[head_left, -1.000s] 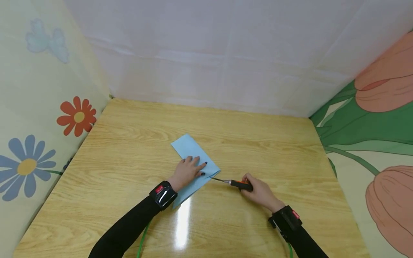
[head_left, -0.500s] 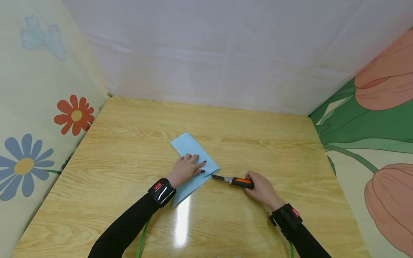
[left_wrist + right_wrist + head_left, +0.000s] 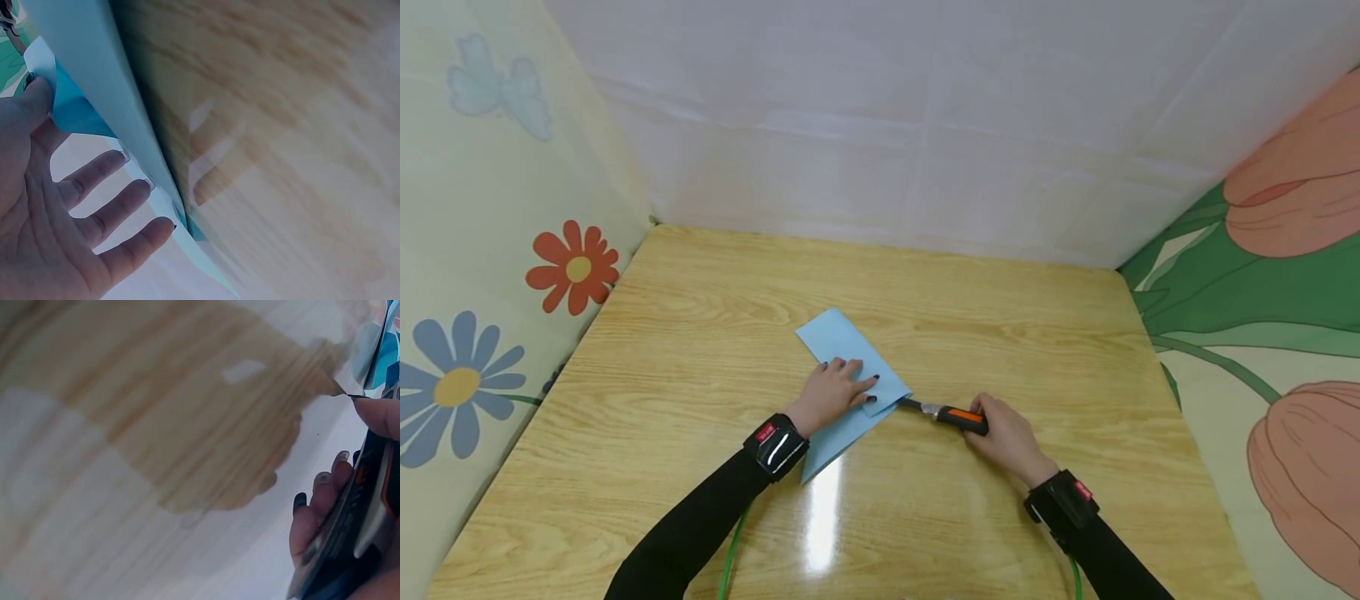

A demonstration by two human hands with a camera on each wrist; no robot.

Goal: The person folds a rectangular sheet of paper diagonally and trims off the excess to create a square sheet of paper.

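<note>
A folded sheet of light blue paper lies aslant on the wooden table. My left hand rests on it with fingers spread, pressing it down. In the left wrist view those fingertips are right at the paper's folded layers. My right hand grips the black-and-orange handle of a utility knife. Its dark blade points left and meets the paper's lower edge near the right corner; the tip is hidden by the paper. The right wrist view shows the fingers curled round the handle.
The wooden table reaches back to a white cloth backdrop. Flower-printed cloths stand at the left and right sides. A green cable hangs by the left forearm, and light glares off the tabletop.
The knife blade has shifted along the paper's lower edge towards the right corner, and its tip has slipped out of sight. The handle has turned, showing more orange. My left hand stays almost still.
</note>
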